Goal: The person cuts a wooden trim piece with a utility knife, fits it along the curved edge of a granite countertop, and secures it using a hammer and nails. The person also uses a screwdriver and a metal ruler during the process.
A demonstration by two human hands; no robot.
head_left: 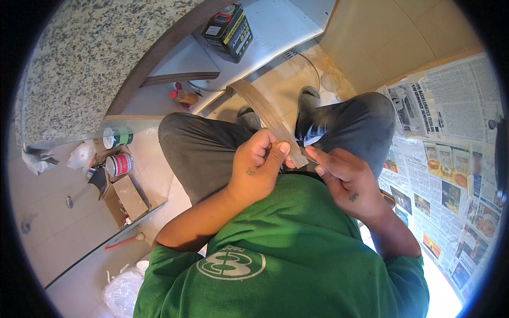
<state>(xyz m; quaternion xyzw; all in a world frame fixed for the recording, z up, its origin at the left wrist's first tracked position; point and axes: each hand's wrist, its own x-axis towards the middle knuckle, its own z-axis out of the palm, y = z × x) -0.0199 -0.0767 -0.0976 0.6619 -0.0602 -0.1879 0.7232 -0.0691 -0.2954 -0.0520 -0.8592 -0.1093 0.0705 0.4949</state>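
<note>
A long, flexible wood-grain edging strip (263, 108) curves from the cabinet's lower edge down toward my lap. My left hand (257, 167) pinches it between thumb and fingers close to its near end. Just right of that end, my right hand (347, 177) is closed, thumb against forefinger, on a thin, dark, narrow piece that I cannot make out. Its tip comes right up to the strip's end. Both hands are above my lap, between my bent knees.
A black and yellow tin (229, 33) stands in the white cabinet, a red-capped bottle (185, 97) nearby. A granite slab (95, 58) is upper left. Cans, a cardboard box (130, 196), a glass panel's edge (101, 246) and a plastic bag (123, 291) are left. Newspaper (432, 124) covers the right.
</note>
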